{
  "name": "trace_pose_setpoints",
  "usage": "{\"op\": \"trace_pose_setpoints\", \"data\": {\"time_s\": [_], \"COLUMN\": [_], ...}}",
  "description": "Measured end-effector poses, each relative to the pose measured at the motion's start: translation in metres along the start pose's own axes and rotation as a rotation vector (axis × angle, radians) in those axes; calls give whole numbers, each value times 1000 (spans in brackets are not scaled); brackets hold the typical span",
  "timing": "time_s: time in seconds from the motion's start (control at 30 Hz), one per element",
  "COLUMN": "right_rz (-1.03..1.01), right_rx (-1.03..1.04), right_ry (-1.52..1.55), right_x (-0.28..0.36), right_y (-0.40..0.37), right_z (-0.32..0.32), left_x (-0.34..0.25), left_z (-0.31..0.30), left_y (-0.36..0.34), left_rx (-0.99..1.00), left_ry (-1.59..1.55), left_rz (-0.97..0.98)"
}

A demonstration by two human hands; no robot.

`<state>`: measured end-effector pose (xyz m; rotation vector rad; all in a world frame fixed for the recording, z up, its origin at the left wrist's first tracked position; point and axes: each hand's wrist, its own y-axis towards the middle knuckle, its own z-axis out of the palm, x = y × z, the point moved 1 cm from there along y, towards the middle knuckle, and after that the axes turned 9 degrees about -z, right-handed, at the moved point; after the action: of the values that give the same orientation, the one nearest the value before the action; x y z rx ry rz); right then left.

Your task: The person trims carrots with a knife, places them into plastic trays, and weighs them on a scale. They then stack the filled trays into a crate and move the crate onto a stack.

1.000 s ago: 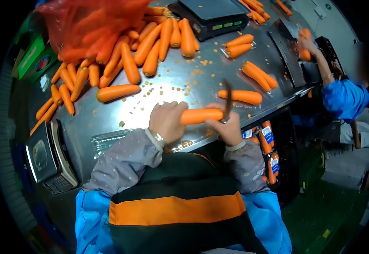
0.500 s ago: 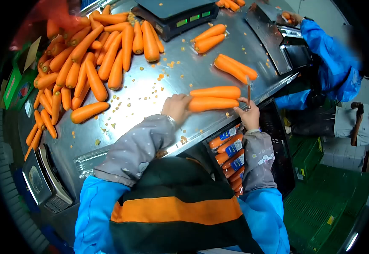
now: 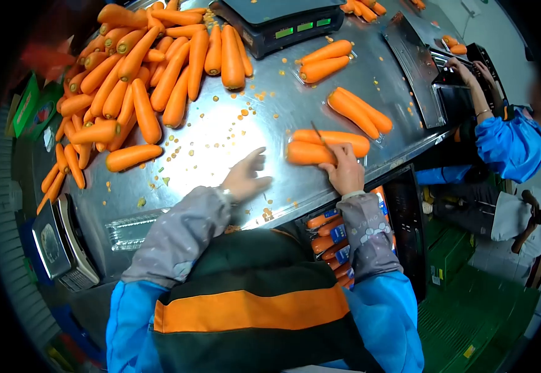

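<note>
Fingers apart and with nothing in it, my left hand [image 3: 245,177] is over the metal table [image 3: 220,143], left of a pair of carrots [image 3: 307,153]. These two carrots lie side by side near the table's front edge. My right hand [image 3: 346,170] is at their right end, its fingers closed on a thin knife [image 3: 318,133] whose blade slants over the carrots. Behind them lie two more pairs, one nearer [image 3: 360,112] and one farther back [image 3: 325,61], each on a clear tray. A big pile of loose carrots [image 3: 140,74] covers the table's left part.
A scale with green digits [image 3: 283,31] stands at the back. Another scale [image 3: 59,242] is at the lower left, near clear trays [image 3: 130,231]. Packed carrots [image 3: 329,239] sit in a crate below the edge. A co-worker's hands [image 3: 472,74] are at a machine on the right.
My left hand has let go of the carrots and moved left, opening. My right hand has moved left over the carrots' right end with the knife. The co-worker's arms have shifted.
</note>
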<state>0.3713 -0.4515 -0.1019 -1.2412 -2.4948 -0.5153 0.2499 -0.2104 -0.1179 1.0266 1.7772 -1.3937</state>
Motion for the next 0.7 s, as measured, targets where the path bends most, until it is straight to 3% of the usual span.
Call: {"op": "trace_pose_setpoints", "data": {"time_s": [0.07, 0.1, 0.2, 0.23, 0.27, 0.37, 0.4, 0.43, 0.5, 0.6, 0.7], "right_rz": [58, 91, 102, 109, 49, 156, 199, 33, -107, -263, -276], "right_rx": [-24, -50, -76, -87, -125, -156, -180, -322, -238, -92, 19], "right_ry": [-49, -84, -118, -129, -134, -200, -195, -115, 95, 247, 387], "right_x": [-13, -24, -61, -70, -91, -105, -99, -86, -54, 10, 62], "right_y": [10, 18, 40, 47, 54, 80, 87, 92, 99, 96, 83], "right_z": [-4, -3, -9, -11, -7, -11, -11, -10, 2, 11, 28], "left_x": [8, -3, 39, 54, 66, 70, 73, 78, 81, 124, 137], "left_z": [-41, -63, -119, -139, -152, -159, -158, -155, -149, -145, -146], "left_y": [-30, -56, -119, -142, -162, -207, -215, -222, -238, -258, -257], "left_rx": [-69, -155, -341, -308, -279, -412, -474, -538, -613, -439, -562], "left_ry": [73, 263, 493, 544, 589, 888, 908, 925, 930, 1077, 1154], "left_rz": [-56, 6, 26, -70, -170, -154, -165, -180, -191, -124, 69]}}
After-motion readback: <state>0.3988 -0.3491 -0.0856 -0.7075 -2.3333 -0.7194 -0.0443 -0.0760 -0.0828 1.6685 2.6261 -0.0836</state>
